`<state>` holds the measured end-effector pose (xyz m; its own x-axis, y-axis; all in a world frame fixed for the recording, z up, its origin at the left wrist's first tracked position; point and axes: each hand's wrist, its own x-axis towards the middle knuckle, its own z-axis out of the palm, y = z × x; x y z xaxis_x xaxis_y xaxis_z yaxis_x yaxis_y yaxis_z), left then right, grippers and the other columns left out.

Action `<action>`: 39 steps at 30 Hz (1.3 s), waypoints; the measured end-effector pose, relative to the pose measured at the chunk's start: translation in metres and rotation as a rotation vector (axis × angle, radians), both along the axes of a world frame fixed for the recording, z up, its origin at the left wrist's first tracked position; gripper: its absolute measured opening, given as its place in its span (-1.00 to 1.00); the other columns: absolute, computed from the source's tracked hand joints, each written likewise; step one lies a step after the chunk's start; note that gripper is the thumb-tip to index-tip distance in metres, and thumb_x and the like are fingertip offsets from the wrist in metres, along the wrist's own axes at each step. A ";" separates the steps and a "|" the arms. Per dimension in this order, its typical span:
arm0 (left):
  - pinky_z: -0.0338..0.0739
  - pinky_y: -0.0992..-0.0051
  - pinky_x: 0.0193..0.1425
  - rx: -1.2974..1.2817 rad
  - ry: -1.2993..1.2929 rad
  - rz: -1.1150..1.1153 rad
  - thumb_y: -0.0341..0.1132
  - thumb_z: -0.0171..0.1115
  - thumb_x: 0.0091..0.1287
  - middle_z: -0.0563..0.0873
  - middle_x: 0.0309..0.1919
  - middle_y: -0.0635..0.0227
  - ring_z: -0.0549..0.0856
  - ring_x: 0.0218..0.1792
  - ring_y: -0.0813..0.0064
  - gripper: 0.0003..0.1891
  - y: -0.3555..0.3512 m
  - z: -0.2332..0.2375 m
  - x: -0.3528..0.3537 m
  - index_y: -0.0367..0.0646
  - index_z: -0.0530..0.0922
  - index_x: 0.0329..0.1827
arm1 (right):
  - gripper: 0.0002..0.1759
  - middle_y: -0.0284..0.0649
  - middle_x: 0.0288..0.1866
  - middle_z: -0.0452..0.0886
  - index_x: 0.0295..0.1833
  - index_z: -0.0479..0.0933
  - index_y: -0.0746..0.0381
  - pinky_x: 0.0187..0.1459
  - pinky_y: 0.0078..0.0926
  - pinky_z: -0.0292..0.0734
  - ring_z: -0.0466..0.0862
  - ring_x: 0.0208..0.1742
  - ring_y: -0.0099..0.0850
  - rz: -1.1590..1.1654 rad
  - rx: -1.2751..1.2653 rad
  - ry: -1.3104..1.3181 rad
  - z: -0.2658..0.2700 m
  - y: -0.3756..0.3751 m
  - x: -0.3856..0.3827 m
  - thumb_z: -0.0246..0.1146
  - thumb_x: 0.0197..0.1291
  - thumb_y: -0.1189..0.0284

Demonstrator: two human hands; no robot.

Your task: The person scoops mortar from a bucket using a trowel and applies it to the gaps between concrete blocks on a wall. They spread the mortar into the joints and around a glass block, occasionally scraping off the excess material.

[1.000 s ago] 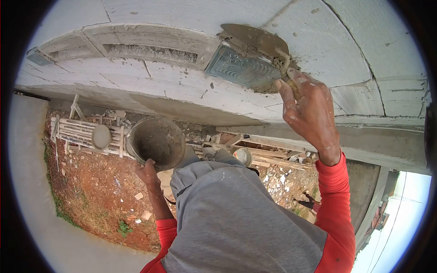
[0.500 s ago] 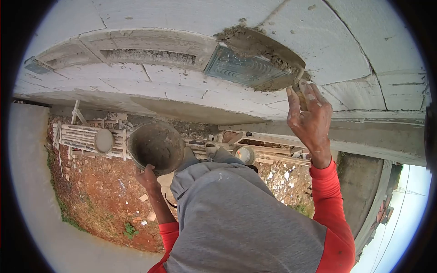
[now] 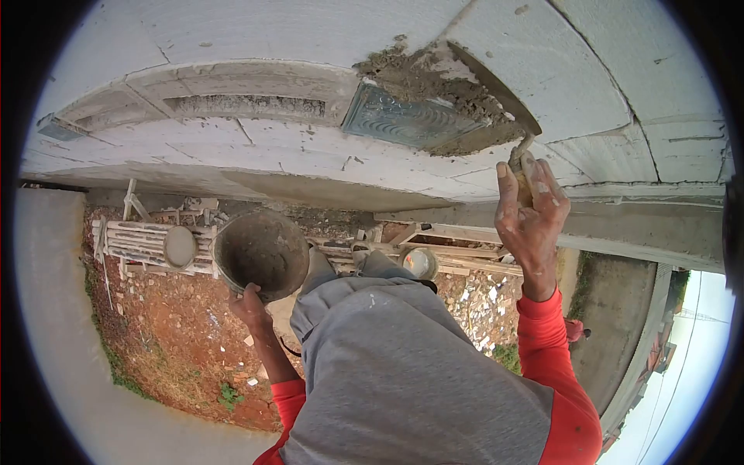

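Note:
My left hand (image 3: 249, 307) grips the near rim of a round, mortar-stained bucket (image 3: 262, 254), its fingers over the edge. In my right hand (image 3: 535, 205) is the handle of a trowel (image 3: 496, 85), its long blade slanting up and left at the wall. Wet mortar (image 3: 434, 74) lies rough on the wall beside the blade, above and right of a patterned glass block (image 3: 407, 118). The blade stands at the outer edge of this mortar; whether it touches the wall is hard to tell.
A framed recess (image 3: 248, 105) runs along the block wall (image 3: 310, 31). Below are a slatted wooden platform (image 3: 139, 242) with a round container (image 3: 180, 246), another bucket (image 3: 419, 264), and reddish ground (image 3: 178, 333) with rubble. Another person (image 3: 574, 330) is far off at the right.
The trowel and my right hand have moved slightly right and down, away from the glass block, uncovering more mortar. My left hand stays on the bucket. The distant person has come into view.

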<state>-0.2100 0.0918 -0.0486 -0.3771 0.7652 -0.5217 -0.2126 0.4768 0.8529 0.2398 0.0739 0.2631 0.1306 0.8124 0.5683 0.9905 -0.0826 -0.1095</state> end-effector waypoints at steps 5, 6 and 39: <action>0.72 0.42 -0.19 0.032 -0.021 -0.015 -0.59 0.27 0.17 0.76 -0.18 0.34 0.72 -0.27 0.44 -0.57 0.007 -0.011 0.007 -0.38 0.69 0.16 | -0.61 0.23 -0.13 0.86 0.18 0.76 0.47 -0.18 -0.21 0.78 0.89 -0.23 0.10 -0.040 -0.168 -0.068 0.002 -0.001 0.006 0.55 0.34 0.46; 0.71 0.42 -0.18 0.007 -0.006 -0.026 -0.59 0.27 0.17 0.76 -0.18 0.34 0.72 -0.26 0.44 -0.56 0.009 -0.005 0.009 -0.38 0.69 0.17 | -0.61 0.25 -0.12 0.87 0.18 0.77 0.48 -0.13 -0.20 0.79 0.90 -0.22 0.12 -0.048 -0.213 -0.103 -0.003 -0.001 0.012 0.55 0.33 0.46; 0.59 0.47 -0.03 -0.012 -0.036 0.021 -0.66 0.24 0.14 0.79 -0.14 0.35 0.69 -0.19 0.47 -0.54 -0.004 -0.019 0.016 -0.43 0.71 0.16 | -0.58 0.36 0.03 0.81 0.22 0.78 0.42 -0.08 0.09 0.70 0.84 -0.23 0.21 -0.159 -0.431 -0.008 0.039 -0.016 -0.025 0.41 0.45 0.31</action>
<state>-0.1940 0.0874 -0.0673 -0.3734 0.7512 -0.5442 -0.2532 0.4818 0.8389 0.2145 0.0578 0.3018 0.2703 0.9449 0.1845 0.9624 -0.2705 -0.0245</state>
